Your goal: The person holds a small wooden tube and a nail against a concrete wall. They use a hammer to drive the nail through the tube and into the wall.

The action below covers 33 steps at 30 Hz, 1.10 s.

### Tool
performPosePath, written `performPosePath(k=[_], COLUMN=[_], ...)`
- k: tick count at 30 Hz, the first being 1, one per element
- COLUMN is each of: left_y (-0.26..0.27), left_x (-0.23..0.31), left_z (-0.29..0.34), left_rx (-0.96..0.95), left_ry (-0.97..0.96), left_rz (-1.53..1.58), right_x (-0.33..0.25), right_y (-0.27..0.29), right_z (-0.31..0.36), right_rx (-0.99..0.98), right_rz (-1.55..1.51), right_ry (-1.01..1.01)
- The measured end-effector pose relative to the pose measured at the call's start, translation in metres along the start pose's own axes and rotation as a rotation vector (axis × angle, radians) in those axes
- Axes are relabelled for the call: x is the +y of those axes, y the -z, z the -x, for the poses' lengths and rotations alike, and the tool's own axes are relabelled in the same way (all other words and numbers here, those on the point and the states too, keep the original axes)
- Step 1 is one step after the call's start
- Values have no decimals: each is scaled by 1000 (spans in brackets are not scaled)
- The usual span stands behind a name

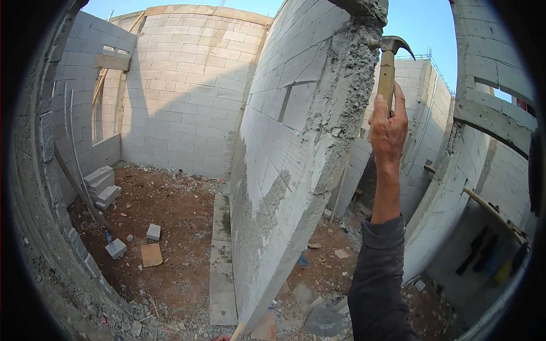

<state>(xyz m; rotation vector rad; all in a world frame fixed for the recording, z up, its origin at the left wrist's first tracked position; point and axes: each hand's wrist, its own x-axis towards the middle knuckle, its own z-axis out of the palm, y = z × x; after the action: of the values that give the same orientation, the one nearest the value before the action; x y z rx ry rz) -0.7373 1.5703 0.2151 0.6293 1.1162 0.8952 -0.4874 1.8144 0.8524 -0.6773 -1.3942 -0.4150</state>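
Note:
My right hand [390, 128] is raised high and wrapped round the wooden handle of a claw hammer [387, 77]. The hammer's face meets or nearly meets the rough, chipped concrete end [348, 85] of a block wall; its claw curves away to the right. At the lower edge only a sliver of my left hand [221, 338] shows, closed on a pale wooden stick [238, 331] that stands near the foot of the wall end. Most of that hand is cut off by the picture edge.
The block wall [284, 131] splits two roofless rooms. On the left, stacked blocks [100, 183], a loose block [153, 231] and a brown board [152, 255] lie on the dirt floor. A concrete slab strip [222, 273] runs along the wall. Clothes [483, 250] hang at right.

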Motion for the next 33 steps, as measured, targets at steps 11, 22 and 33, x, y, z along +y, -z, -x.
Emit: performPosePath(k=[11,22,33], left_y=[53,55,57], left_x=[78,150,133], left_z=[0,5,-11], left_rx=[169,229,198], left_ry=[-461,-572,-457], left_rz=[-34,7,-90], right_x=[24,27,-19], right_y=[-34,-17,-63], right_z=[-39,-29,-57], right_rx=[-164,-220,-160], right_rz=[324,357,609], right_ry=[-80,-54,-7])
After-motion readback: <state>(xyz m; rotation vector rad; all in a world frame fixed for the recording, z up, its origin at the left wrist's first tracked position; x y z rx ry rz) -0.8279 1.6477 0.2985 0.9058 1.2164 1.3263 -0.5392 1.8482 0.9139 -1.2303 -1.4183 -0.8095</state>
